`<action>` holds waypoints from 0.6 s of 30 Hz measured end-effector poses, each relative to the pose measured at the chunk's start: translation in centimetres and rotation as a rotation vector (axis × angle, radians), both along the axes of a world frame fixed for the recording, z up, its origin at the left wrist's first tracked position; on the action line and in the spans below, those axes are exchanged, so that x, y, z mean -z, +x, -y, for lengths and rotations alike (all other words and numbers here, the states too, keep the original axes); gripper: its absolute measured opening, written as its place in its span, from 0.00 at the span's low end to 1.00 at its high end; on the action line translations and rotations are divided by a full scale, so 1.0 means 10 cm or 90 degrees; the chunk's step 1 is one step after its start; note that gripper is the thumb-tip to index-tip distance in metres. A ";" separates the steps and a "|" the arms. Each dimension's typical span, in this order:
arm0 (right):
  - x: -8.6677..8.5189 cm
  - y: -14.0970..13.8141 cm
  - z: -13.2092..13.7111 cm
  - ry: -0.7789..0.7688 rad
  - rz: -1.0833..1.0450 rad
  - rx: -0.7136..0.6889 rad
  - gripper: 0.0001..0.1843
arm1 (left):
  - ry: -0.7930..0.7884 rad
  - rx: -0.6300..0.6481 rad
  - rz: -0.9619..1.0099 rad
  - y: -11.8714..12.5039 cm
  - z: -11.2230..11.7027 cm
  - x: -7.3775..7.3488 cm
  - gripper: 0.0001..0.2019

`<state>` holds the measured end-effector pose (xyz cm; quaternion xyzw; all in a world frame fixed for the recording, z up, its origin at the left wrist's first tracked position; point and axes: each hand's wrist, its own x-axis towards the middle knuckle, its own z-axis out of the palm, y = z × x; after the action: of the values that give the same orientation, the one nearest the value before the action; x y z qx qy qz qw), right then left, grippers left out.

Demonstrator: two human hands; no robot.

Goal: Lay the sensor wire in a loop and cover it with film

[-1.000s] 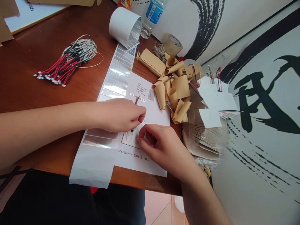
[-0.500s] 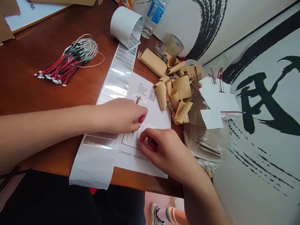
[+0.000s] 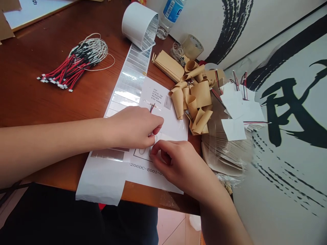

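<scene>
Over the lower half of a printed sheet [image 3: 170, 124], my left hand [image 3: 135, 127] is closed, thumb against curled forefinger. My right hand [image 3: 176, 160] pinches close beside it, its fingertips at a thin white wire [image 3: 142, 151]. Loops of this wire lie on the sheet within a printed rectangle, between and below my fingertips. Most of the wire is hidden by my hands. Past my left knuckles, short red and black leads [image 3: 152, 108] stick up from the sheet. A strip of silver foil labels [image 3: 127, 81] runs under my left wrist.
A bundle of wire harnesses [image 3: 76, 61] lies at the left. The label roll [image 3: 139, 25] and a water bottle [image 3: 170, 17] stand at the back. Curled brown paper pieces [image 3: 200, 93], packing tape [image 3: 192, 47] and stacked white cards [image 3: 233, 129] crowd the right side by the wall.
The view has shifted slightly. Both hands keep nearly the same pose, with my left fingertips a little closer to my right hand. The leg seen below the table is out of view.
</scene>
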<state>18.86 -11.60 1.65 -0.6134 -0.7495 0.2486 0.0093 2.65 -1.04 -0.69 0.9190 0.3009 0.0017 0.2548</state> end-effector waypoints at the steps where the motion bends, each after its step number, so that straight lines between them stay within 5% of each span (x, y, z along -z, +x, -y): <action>1: 0.00 0.00 0.00 0.006 0.002 -0.005 0.06 | 0.002 -0.001 0.000 0.00 0.01 0.00 0.08; 18: -0.03 0.02 0.01 -0.031 0.016 -0.031 0.07 | -0.044 0.041 -0.053 -0.02 -0.05 -0.06 0.11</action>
<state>19.02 -11.66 1.97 -0.5984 -0.7578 0.2593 -0.0209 2.44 -0.56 -0.07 0.9182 0.2812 -0.0549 0.2734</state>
